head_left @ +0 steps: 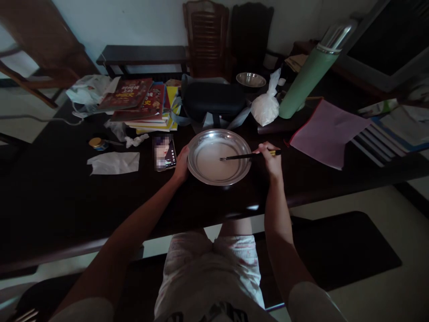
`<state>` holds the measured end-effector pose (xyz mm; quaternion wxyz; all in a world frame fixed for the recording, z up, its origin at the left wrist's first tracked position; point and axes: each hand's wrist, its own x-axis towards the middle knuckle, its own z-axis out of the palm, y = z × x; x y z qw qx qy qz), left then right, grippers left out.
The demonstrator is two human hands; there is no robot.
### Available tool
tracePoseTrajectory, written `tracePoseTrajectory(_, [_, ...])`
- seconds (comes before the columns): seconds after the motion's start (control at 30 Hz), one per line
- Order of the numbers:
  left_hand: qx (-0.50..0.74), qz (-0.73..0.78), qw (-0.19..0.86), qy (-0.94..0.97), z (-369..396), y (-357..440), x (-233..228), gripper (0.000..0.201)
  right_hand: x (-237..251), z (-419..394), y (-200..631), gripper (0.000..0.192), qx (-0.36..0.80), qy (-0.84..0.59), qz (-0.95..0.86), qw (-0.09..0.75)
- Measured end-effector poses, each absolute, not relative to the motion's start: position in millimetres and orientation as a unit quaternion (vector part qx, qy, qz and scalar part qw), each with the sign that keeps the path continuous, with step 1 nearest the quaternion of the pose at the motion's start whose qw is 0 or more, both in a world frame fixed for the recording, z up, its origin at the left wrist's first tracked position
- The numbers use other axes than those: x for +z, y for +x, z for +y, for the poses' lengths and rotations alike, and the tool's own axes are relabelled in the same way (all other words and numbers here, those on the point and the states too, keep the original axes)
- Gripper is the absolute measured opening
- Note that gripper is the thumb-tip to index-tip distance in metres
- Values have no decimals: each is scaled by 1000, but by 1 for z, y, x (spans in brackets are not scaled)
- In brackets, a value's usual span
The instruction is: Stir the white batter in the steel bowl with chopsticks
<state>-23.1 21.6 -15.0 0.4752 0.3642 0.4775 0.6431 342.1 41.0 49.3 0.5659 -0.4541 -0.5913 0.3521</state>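
A shiny metal bowl rests on the dark table, with a whitish, milky-looking content in it. My left hand grips the bowl's left rim. In my right hand is a pair of dark chopsticks, held near their gold-marked ends. Their tips reach down into the middle of the white content; whether it is liquid or batter I cannot tell. Just left of my left hand lies a phone with its screen lit. Beyond the bowl stands a knotted clear bag of white powder.
A tall green thermos leans in view beside the bag. Behind the bowl sits a black case. Stacked books, a small jar and a white tissue are at left. At right lies a pink pouch.
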Motion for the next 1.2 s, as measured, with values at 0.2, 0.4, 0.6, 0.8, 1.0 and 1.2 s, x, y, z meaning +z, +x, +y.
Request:
tracePoseTrajectory(0.2, [644,480,469,367,22,-22,-15,42,50,42,337,81,383,-424,-637,518])
tracePoseTrajectory(0.4, [636,490,469,369,21,-27,-15,43,49,41,342,83,360,-455,-577,574])
tracePoseTrajectory(0.6, [636,477,470,383,21,-28,-18,44,48,42,338,80,366,-436,-628,530])
tracePoseTrajectory(0.8, [643,479,471,367,20,-27,-19,44,51,39,340,82,389,-449,-591,546])
tracePoseTrajectory(1.0, [638,486,468,372,20,-29,-20,46,52,39,338,81,365,-444,-611,545])
tracePoseTrajectory(1.2, [640,480,474,368,21,-28,-21,51,50,40,339,81,393,-439,-611,529])
